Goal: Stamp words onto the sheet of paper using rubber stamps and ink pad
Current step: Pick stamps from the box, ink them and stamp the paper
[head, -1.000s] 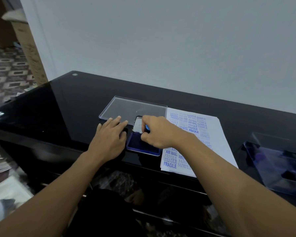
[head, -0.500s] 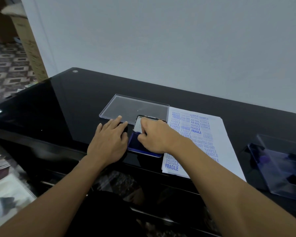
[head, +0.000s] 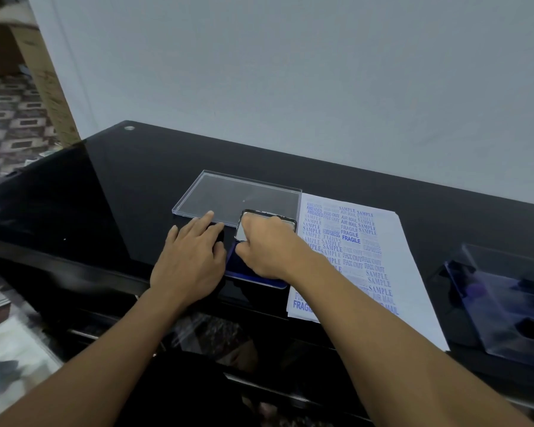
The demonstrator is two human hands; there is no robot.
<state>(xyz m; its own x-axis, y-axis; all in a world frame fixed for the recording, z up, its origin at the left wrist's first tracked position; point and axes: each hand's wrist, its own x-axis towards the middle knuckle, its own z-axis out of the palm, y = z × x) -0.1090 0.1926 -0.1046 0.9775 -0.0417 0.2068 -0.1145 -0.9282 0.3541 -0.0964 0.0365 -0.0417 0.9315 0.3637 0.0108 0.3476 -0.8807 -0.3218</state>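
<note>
The right hand [head: 269,245] lies curled over the ink pad [head: 232,263] and covers most of it. Whatever its fingers hold is hidden beneath them. The right forearm [head: 367,328] hides the near left part of the sheet of paper [head: 392,251], where several paler prints are too faint to read. The clear tray [head: 506,303] is cut off by the right edge, its dark contents blurred.

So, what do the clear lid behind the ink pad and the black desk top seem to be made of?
The clear lid looks like rigid transparent plastic, glossy: the desk top shows through, and its edges catch light. The desk top looks like black glass, perhaps lacquer, polished: it mirrors the wall.
</note>
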